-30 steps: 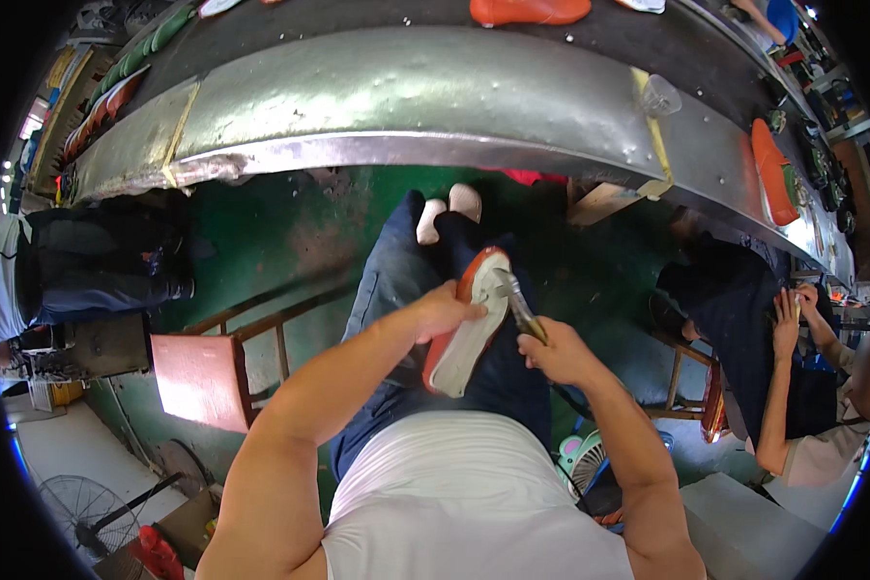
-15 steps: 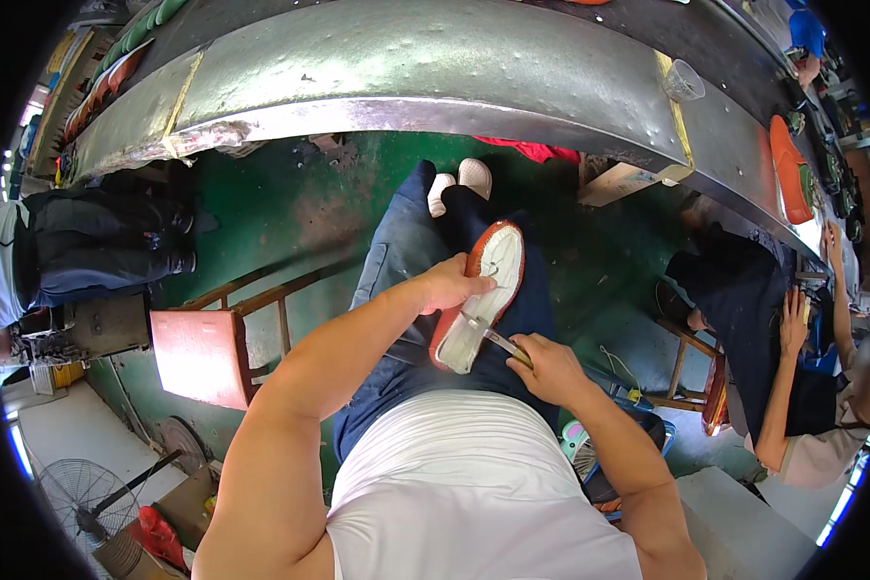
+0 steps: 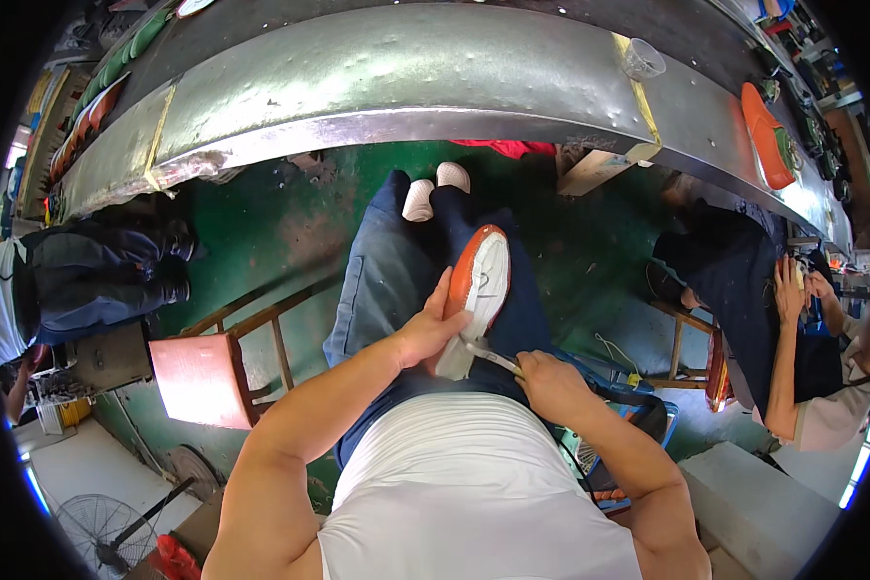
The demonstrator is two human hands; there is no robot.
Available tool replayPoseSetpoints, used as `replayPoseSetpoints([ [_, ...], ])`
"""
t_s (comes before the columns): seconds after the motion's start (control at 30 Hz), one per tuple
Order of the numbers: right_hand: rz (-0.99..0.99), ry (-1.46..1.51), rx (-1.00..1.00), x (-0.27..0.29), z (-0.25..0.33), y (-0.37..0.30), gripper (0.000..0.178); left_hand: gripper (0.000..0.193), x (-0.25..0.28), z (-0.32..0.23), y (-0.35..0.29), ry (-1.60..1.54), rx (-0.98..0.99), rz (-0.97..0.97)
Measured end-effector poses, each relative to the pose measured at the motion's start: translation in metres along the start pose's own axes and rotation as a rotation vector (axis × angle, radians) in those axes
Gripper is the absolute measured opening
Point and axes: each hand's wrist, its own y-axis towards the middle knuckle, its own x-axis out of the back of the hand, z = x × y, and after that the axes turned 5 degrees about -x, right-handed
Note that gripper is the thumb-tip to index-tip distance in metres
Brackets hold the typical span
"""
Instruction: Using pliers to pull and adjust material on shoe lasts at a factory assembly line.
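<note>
An orange-red shoe [image 3: 491, 271] lies bottom up over my thighs, its white underside facing me and its toe pointing away. My left hand [image 3: 433, 329] is closed round the near left side of it, thumb pressed on the white bottom. My right hand [image 3: 554, 387] grips a slim metal hand tool [image 3: 496, 358] whose head meets the white underside near the heel end. What kind of tool it is, I cannot make out. My fingers hide its handle, and my left hand covers part of the shoe's side.
A metal-covered bench [image 3: 406, 82] curves across the front, with a clear plastic cup [image 3: 643, 60] and another orange shoe [image 3: 767, 135] on it. A stool [image 3: 201, 380] stands left. A person [image 3: 725, 261] sits at right; another person's dark-trousered legs [image 3: 106, 275] show at left.
The shoe has tilted, showing more of its orange left side. My left hand has shifted slightly left and nearer me. The tool's head has moved down toward the heel end.
</note>
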Motion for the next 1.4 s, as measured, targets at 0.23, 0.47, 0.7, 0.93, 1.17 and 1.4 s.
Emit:
replayPoseSetpoints([
  [0.23, 0.125, -0.017, -0.069, 0.005, -0.013, 0.015, 0.021, 0.090, -0.020, 0.010, 0.014, 0.209, -0.066, -0.259],
  [0.47, -0.025, 0.510, -0.100, 0.039, 0.011, 0.041, 0.029, 0.090, -0.020, 0.001, 0.004, 0.230, -0.082, -0.216],
  [0.7, -0.038, 0.368, -0.058, 0.013, -0.012, 0.062, 0.039, 0.106, 0.009, 0.009, -0.029, 0.039, -0.026, 0.109],
  [0.93, -0.182, 0.440, 0.096, 0.008, 0.016, 0.028, 0.041, 0.110, 0.005, 0.001, -0.029, 0.289, -0.117, 0.081],
  [1.17, -0.052, 0.697, -0.126, -0.004, -0.036, 0.020, 0.042, 0.093, 0.012, -0.033, -0.032, -0.194, -0.081, 0.092],
  [1.4, -0.072, 0.935, -0.237, -0.041, -0.068, 0.017, 0.043, 0.072, 0.022, -0.145, -0.065, -0.752, -0.441, 0.313],
])
